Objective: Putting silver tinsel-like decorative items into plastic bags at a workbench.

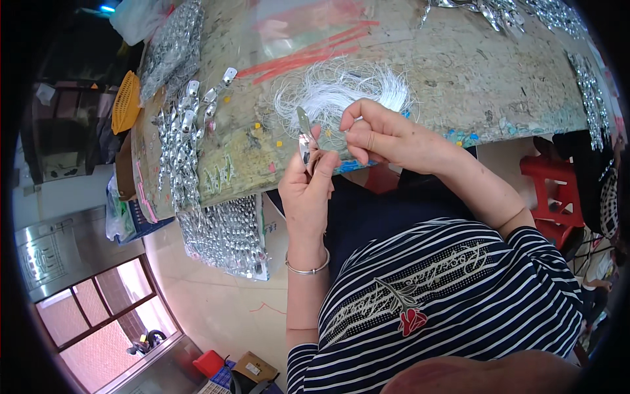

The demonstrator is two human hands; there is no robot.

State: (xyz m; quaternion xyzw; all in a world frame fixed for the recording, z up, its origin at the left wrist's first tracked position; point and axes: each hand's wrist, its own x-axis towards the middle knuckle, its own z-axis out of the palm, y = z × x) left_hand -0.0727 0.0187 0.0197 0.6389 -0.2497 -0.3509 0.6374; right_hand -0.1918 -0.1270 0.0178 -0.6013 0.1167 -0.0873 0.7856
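Observation:
My left hand [306,190] is closed around a narrow, shiny silver metal piece [302,125], which points up and away from the fingers. The lower part of that piece is hidden by the thumb. To its right, my right hand [387,134] is bent in a pinch, thumb against forefinger. What it pinches, perhaps a fine thread, is too small to make out. Just beyond both hands lies a loose, tangled bundle of white thread [341,88] on the worn table [472,72].
Strings of shiny silver pieces [180,141] lie at the table's left and hang over its edge [226,236]. More silver strands [590,98] hang at the right. Red strips [315,49] lie behind the thread. A yellow basket [125,102] and a red stool [551,190] stand beside the table.

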